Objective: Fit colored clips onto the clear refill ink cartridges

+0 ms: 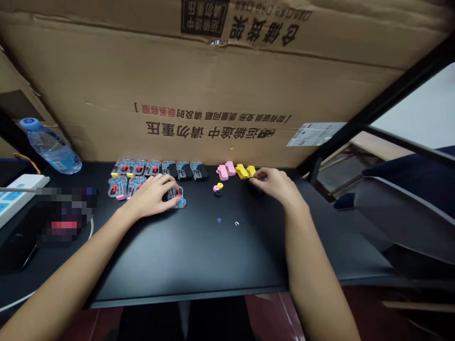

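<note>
My left hand [152,195] is over the left part of the desk. Its thumb and forefinger close around a clear plastic device [180,200] with a red part inside; the other fingers are bent. My right hand [275,184] is beside the yellow plastic pieces [242,171], thumb and fingers drawn together. What lies between those fingertips, over a dark patch, I cannot make out. Two pink plastic pieces [222,172] stand left of the yellow ones. Several similar clear devices [118,187] form two rows near my left hand, some with black parts [201,171].
Small yellow, pink and black rings [217,188], a blue dot-like piece [219,220] and a small white clip [236,223] lie mid-desk. At left are a water bottle [53,147], a power strip [21,194] and a cable. A cardboard wall [199,80] rises behind the desk.
</note>
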Action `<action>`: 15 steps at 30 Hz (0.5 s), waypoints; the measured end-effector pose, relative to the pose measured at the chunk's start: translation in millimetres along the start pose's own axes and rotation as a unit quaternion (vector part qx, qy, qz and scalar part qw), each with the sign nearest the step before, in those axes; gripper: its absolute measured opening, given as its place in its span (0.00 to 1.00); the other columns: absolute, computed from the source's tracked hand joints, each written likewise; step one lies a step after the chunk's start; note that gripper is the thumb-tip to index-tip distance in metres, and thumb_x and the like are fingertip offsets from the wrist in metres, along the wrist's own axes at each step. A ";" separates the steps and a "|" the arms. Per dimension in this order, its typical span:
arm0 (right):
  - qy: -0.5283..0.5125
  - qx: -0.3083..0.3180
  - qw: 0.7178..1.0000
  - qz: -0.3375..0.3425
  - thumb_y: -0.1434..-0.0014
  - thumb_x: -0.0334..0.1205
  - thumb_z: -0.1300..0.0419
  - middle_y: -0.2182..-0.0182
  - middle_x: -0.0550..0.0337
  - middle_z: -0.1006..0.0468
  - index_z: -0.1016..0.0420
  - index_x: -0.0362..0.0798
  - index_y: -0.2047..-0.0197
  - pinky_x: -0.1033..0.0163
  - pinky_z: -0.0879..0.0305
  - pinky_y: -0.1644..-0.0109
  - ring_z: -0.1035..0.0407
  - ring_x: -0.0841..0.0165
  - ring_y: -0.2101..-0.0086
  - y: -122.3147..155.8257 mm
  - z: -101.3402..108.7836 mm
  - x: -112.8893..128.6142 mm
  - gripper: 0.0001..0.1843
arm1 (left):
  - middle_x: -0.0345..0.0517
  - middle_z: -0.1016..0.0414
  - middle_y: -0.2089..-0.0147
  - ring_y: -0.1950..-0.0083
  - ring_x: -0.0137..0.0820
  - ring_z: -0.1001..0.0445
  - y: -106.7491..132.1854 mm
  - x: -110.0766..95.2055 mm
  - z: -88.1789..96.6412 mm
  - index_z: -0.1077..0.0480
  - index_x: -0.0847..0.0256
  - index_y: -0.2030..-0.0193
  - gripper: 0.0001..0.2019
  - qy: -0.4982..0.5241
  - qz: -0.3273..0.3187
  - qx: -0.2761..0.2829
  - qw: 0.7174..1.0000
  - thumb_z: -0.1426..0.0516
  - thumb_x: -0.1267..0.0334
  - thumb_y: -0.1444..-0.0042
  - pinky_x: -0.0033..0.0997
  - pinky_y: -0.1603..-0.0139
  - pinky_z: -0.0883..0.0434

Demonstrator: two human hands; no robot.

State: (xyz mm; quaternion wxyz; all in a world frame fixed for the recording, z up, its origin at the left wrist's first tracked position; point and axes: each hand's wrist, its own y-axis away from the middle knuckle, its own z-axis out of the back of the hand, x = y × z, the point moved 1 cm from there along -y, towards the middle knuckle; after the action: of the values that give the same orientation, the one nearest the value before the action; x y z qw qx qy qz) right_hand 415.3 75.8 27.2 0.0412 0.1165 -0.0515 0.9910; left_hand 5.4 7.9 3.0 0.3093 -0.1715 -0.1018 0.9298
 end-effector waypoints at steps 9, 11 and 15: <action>0.048 0.045 0.998 0.019 0.39 0.47 0.31 0.50 0.54 0.12 0.15 0.54 0.54 0.59 0.34 0.61 0.19 0.55 0.51 -8.2 -17.9 -4.2 0.12 | 0.50 0.22 0.41 0.42 0.44 0.26 -0.7 2.3 -1.9 0.24 0.56 0.46 0.18 -0.011 0.002 0.012 1.000 0.48 0.47 0.24 0.47 0.42 0.31; 0.041 0.048 0.998 0.016 0.40 0.47 0.30 0.52 0.55 0.12 0.15 0.54 0.56 0.59 0.34 0.61 0.19 0.55 0.53 -10.6 -20.7 -6.4 0.11 | 0.51 0.22 0.41 0.43 0.44 0.26 -0.7 1.6 -2.9 0.24 0.56 0.46 0.18 -0.016 -0.001 0.011 1.000 0.49 0.48 0.24 0.47 0.42 0.31; 0.018 0.056 0.997 0.045 0.43 0.50 0.27 0.63 0.59 0.14 0.18 0.53 0.62 0.61 0.35 0.65 0.20 0.62 0.64 -11.1 -29.7 -7.3 0.11 | 0.52 0.23 0.42 0.44 0.44 0.27 -0.9 -2.1 -4.8 0.23 0.57 0.45 0.18 -0.036 -0.010 0.010 0.999 0.50 0.50 0.23 0.48 0.42 0.30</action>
State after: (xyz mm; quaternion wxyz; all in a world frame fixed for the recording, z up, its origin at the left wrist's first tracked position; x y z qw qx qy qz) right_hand 416.7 89.6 -2.3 -0.0097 0.0985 0.0001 0.9951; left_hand 9.3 7.7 -0.7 0.3166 -0.1339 -0.1057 0.9331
